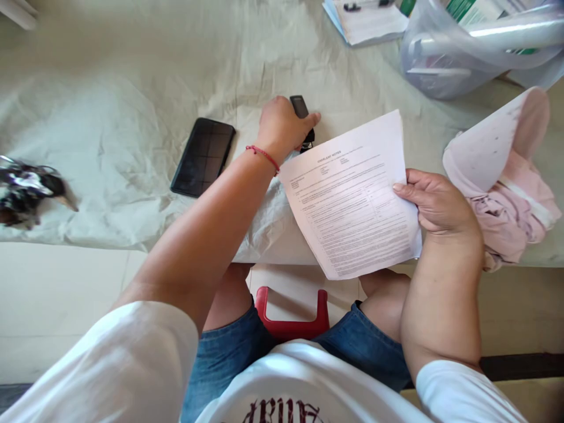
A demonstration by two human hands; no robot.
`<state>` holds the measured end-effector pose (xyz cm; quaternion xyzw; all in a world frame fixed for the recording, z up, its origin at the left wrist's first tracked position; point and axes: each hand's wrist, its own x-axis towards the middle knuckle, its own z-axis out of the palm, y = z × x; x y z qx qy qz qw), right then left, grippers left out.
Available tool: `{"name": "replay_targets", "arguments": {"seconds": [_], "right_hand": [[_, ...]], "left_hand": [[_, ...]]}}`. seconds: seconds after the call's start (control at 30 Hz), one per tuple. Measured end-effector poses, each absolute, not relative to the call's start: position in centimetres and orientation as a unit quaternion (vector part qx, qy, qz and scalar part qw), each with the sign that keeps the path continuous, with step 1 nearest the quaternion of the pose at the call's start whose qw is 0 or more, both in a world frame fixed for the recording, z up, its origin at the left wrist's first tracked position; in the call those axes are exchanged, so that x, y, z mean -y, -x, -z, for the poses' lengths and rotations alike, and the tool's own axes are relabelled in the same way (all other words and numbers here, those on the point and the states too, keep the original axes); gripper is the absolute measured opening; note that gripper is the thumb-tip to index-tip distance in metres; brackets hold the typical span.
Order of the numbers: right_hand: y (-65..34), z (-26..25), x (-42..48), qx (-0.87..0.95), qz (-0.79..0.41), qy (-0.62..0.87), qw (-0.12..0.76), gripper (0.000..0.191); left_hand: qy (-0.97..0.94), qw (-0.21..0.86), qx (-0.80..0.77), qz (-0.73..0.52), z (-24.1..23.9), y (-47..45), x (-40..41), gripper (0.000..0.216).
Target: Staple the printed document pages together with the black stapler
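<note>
My left hand [284, 126], with a red string bracelet at the wrist, is closed around a small black stapler [299, 107] on the covered table. The fingers hide the stapler's middle; its far end and a bit of metal near the paper show. In my right hand [440, 202] is a printed sheet of paper [352, 205], pinched at its right edge between thumb and fingers. It tilts over the table's front edge, and its top left corner lies close to my left wrist and the stapler. Whether several sheets are stacked there, I cannot tell.
Left of my forearm lies a black phone [203, 157]. Dark glossy wrapped items [30, 191] sit at the far left. A pink cloth cap [502, 176] is on the right, with a clear plastic bag [440, 59] and a clipboard of papers [370, 23] behind. Below is a red stool [293, 329].
</note>
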<state>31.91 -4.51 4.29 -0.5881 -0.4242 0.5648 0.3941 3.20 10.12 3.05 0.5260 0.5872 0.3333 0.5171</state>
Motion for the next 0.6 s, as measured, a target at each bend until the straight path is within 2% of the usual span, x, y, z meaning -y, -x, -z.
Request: {"name": "replay_targets", "arguments": {"seconds": [0.07, 0.17, 0.23, 0.37, 0.5, 0.6], "right_hand": [[-31.8, -4.3, 4.5, 0.411, -0.558, 0.591, 0.411, 0.043], [-32.0, -4.5, 4.5, 0.404, -0.551, 0.587, 0.434, 0.042], [-32.2, -4.6, 4.5, 0.409, -0.543, 0.577, 0.453, 0.039], [-32.0, -4.3, 4.0, 0.402, -0.506, 0.564, 0.513, 0.043], [-31.4, -3.3, 2.9, 0.386, -0.472, 0.569, 0.551, 0.039], [-30.6, -2.6, 2.3, 0.367, -0.465, 0.582, 0.557, 0.036]], "left_hand": [[-0.544, 0.451, -0.624, -0.332, -3.5, -3.3, -9.9, 0.055], [-0.503, 0.414, -0.67, -0.356, -4.7, -2.5, -8.3, 0.049], [-0.46, 0.455, -0.653, -0.395, -5.2, -1.7, -6.6, 0.048], [-0.405, 0.597, -0.513, -0.466, -4.5, -1.2, -3.0, 0.052], [-0.345, 0.782, -0.364, -0.369, -3.1, -2.0, -0.3, 0.061], [-0.342, 0.782, -0.354, -0.381, -1.8, -2.2, 0.5, 0.054]]}}
